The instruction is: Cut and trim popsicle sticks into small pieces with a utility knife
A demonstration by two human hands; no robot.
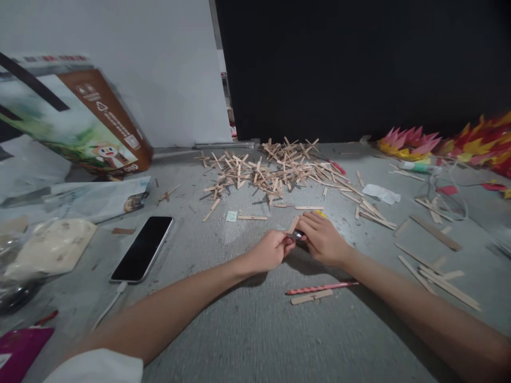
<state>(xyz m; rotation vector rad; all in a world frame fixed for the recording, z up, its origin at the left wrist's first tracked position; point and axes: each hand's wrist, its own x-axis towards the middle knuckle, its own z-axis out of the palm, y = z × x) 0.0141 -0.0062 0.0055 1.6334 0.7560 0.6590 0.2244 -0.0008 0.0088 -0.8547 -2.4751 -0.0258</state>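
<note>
Near the middle of the table, my left hand [273,249] is closed on a wooden craft stick [294,224], whose upper end sticks up past the fingers. My right hand [323,239] meets it from the right, fingers wrapped round a small tool with a shiny dark metal end [297,234]. The metal lies against or close to the stick; most of the tool is hidden by the fingers. A bit of yellow shows behind the right knuckles, perhaps part of that tool. Below the hands lie a red patterned pencil [315,289] and a craft stick with a notch or mark [312,297].
Crossed craft sticks [259,170] form a heap at the back, with loose sticks [451,287] on the right. A phone [142,250] on a cable lies left, near a brown-sided bag [107,117]. Paper crowns [411,143] stand back right, beside a glue tube [417,167].
</note>
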